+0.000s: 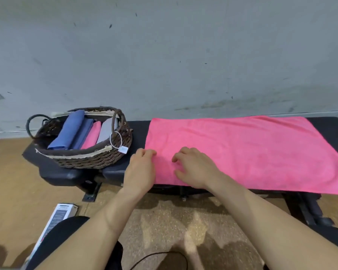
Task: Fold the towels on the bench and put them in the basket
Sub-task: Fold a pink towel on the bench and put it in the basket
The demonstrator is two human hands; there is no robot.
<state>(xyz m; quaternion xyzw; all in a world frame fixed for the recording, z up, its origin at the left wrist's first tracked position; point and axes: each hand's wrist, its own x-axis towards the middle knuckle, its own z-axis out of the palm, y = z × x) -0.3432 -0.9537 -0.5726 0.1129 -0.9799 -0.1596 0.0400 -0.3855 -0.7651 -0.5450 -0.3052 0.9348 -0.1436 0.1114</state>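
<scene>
The left hand (141,168) fingers seemingly pinch the pink towel (242,149); right hand (195,168) fingers rest bent on it.

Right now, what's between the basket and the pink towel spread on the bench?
Head view: only a bare strip of black bench separates basket and pink towel; the left hand holds the towel's edge there.

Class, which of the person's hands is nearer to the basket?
Left. The left hand is at the edge of the towel, beside the basket; the right hand rests farther along the towel.
</scene>
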